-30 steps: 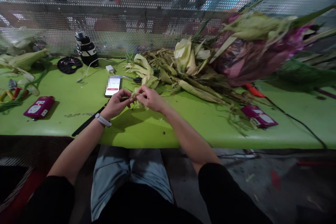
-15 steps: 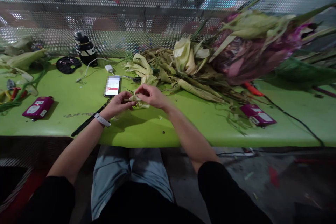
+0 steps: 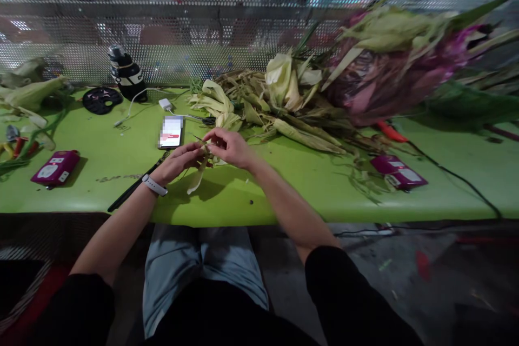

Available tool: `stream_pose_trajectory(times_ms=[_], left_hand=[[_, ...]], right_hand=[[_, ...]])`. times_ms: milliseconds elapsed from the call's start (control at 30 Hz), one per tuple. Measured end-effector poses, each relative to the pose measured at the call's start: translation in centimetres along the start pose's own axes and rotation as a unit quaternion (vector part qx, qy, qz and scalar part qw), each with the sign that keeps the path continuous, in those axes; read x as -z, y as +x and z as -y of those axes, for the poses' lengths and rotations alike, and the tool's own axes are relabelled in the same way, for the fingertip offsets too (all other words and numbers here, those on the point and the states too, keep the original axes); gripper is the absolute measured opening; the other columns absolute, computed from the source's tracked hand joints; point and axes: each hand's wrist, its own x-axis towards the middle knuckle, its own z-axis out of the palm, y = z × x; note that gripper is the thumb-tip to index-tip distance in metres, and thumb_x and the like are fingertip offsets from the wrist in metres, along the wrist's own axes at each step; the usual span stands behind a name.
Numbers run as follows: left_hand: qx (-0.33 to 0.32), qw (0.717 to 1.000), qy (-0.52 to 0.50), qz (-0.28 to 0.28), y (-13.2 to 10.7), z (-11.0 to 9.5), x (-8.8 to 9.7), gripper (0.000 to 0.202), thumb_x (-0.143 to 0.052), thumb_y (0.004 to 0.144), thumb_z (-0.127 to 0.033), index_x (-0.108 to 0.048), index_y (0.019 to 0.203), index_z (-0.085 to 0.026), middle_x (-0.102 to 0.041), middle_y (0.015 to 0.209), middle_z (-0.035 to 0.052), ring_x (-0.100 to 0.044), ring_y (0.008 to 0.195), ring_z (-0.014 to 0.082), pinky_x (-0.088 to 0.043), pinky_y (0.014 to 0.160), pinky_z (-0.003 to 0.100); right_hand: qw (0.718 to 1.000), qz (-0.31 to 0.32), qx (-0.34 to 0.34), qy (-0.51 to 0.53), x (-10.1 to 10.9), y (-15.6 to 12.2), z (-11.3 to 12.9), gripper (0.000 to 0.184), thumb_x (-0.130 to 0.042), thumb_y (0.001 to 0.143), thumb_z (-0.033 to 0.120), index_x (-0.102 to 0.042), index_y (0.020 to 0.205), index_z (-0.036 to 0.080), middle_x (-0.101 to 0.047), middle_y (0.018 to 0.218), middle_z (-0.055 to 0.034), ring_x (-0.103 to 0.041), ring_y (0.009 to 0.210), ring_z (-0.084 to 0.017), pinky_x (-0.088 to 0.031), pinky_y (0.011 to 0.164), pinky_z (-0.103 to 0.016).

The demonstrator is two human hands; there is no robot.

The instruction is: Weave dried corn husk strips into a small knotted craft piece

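Observation:
My left hand [image 3: 180, 159] and my right hand [image 3: 229, 146] meet over the green table [image 3: 284, 194], both pinched on a small pale-green piece of husk [image 3: 206, 154]. A loose strip of it [image 3: 197, 178] hangs down toward the table between my hands. A white band sits on my left wrist. Just behind my hands lies a phone [image 3: 170, 132] with a lit screen, plugged into a white cable.
A big heap of husks and leaves [image 3: 284, 102] with purple flower bracts [image 3: 385, 75] fills the right back. Magenta packs lie at left [image 3: 55, 166] and right [image 3: 397, 171]. A black bottle [image 3: 125, 73], a dark disc [image 3: 102, 100], a black rod [image 3: 133, 186] and a perforated metal screen are behind.
A strip of the husk has come loose and now hangs below my hands. My hands stay together at nearly the same spot.

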Motion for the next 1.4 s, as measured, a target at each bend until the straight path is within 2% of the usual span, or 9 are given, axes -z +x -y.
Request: stream_pose_trajectory(times_ms=[133,233,367,500,667,800,900,1167,1400], left_hand=[[-0.018,0.998,0.022,-0.061,0.4,0.0,0.0,0.030,-0.067,0.086,-0.042,-0.060,0.100,-0.017,-0.071,0.094,0.0072,-0.071,0.084,0.0183,-0.056,0.075,0.032],[-0.049,0.989,-0.003,-0.141,0.8,0.2,0.3,0.029,-0.066,0.087,-0.043,-0.058,0.096,-0.017,-0.072,0.091,0.0054,-0.072,0.083,0.0162,-0.056,0.074,0.029],[-0.108,0.974,-0.048,-0.194,1.1,0.3,0.6,0.027,-0.068,0.086,-0.042,-0.059,0.095,-0.019,-0.072,0.092,0.0039,-0.071,0.086,0.0140,-0.054,0.073,0.025],[-0.144,0.968,-0.055,-0.200,1.0,0.3,0.6,0.024,-0.070,0.085,-0.041,-0.062,0.094,-0.021,-0.071,0.097,0.0029,-0.069,0.089,0.0124,-0.054,0.076,0.023],[-0.135,0.979,-0.021,-0.152,0.7,0.6,0.5,0.021,-0.070,0.085,-0.039,-0.068,0.095,-0.020,-0.070,0.100,0.0034,-0.066,0.088,0.0126,-0.055,0.083,0.028],[-0.132,0.981,0.046,-0.132,0.5,0.6,0.1,0.019,-0.069,0.086,-0.035,-0.073,0.097,-0.020,-0.070,0.100,0.0047,-0.064,0.090,0.0138,-0.052,0.088,0.031],[-0.159,0.964,0.123,-0.174,0.4,0.3,-0.1,0.015,-0.071,0.084,-0.033,-0.075,0.090,-0.020,-0.070,0.098,0.0054,-0.063,0.092,0.0151,-0.050,0.089,0.032],[-0.203,0.921,0.228,-0.241,0.3,-0.1,0.1,0.010,-0.075,0.077,-0.029,-0.073,0.071,-0.020,-0.065,0.086,0.0046,-0.059,0.082,0.0152,-0.049,0.079,0.030],[-0.109,0.967,0.171,-0.152,-0.2,-0.8,-0.1,0.009,-0.072,0.077,-0.026,-0.072,0.075,-0.017,-0.063,0.061,0.0011,-0.054,0.055,0.0109,-0.046,0.057,0.025]], right_hand=[[0.994,-0.104,-0.002,-0.039,-0.3,0.0,0.2,0.024,-0.062,0.082,0.030,-0.061,0.103,0.018,-0.061,0.096,-0.0038,-0.046,0.062,-0.010,-0.040,0.063,-0.028],[0.979,-0.202,-0.026,-0.022,-0.2,-0.1,0.5,0.018,-0.062,0.084,0.037,-0.061,0.087,0.019,-0.062,0.086,-0.0026,-0.047,0.061,-0.011,-0.041,0.064,-0.029],[0.970,-0.146,-0.165,0.102,-0.5,0.2,0.6,0.043,-0.054,0.088,0.053,-0.059,0.062,0.019,-0.059,0.062,-0.0036,-0.052,0.059,-0.015,-0.040,0.061,-0.030],[0.888,-0.038,-0.322,0.327,-2.0,0.8,0.1,0.059,-0.037,0.093,0.065,-0.065,0.070,0.018,-0.068,0.072,-0.0084,-0.063,0.067,-0.019,-0.047,0.064,-0.033],[0.786,-0.035,-0.261,0.559,-3.2,0.9,0.3,0.045,-0.045,0.094,0.060,-0.067,0.095,0.020,-0.072,0.082,-0.0044,-0.066,0.082,-0.017,-0.052,0.079,-0.032],[0.723,-0.055,-0.273,0.632,-3.3,1.1,0.5,0.032,-0.045,0.098,0.041,-0.066,0.090,0.018,-0.072,0.082,-0.0042,-0.067,0.079,-0.014,-0.054,0.080,-0.028],[0.699,-0.095,-0.278,0.653,-3.2,1.4,0.6,0.028,-0.042,0.099,0.027,-0.061,0.080,0.018,-0.073,0.084,-0.0033,-0.067,0.080,-0.013,-0.055,0.082,-0.029],[0.711,-0.128,-0.244,0.647,-1.9,1.3,0.3,0.025,-0.052,0.096,0.031,-0.053,0.074,0.021,-0.075,0.089,-0.0052,-0.070,0.095,-0.017,-0.059,0.086,-0.037],[0.749,-0.167,-0.232,0.598,-1.6,1.3,0.2,0.029,-0.059,0.092,0.043,-0.050,0.073,0.023,-0.075,0.089,-0.0046,-0.071,0.092,-0.018,-0.059,0.076,-0.036]])
